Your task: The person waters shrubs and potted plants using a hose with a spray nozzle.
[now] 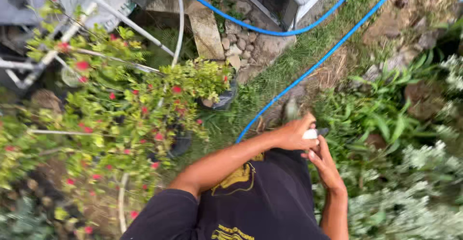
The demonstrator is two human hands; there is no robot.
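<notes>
The person looks straight down their own dark T-shirt with a yellow print point(260, 192) at a garden patch. Both hands meet in front of the chest, over the grass. The left hand point(295, 133) is curled, its fingers closed around a small white object point(310, 134), perhaps a nozzle or handle end, of which only a bit shows past the knuckles; a blurred grey-green part point(291, 109) rises above the fist, too smeared to identify. The right hand point(324, 162) comes up from below with fingers held loosely together, their tips touching the white object, as if to steady or adjust it while the other hand carries the weight.

A thin blue hose point(313, 66) runs across the grass towards the hands and ends near the left wrist, so the held item may belong to it; the join is hidden. A bush with small red flowers point(115, 110) fills the left, pale silvery foliage point(410, 201) the lower right, and stones point(241, 47) lie near the top.
</notes>
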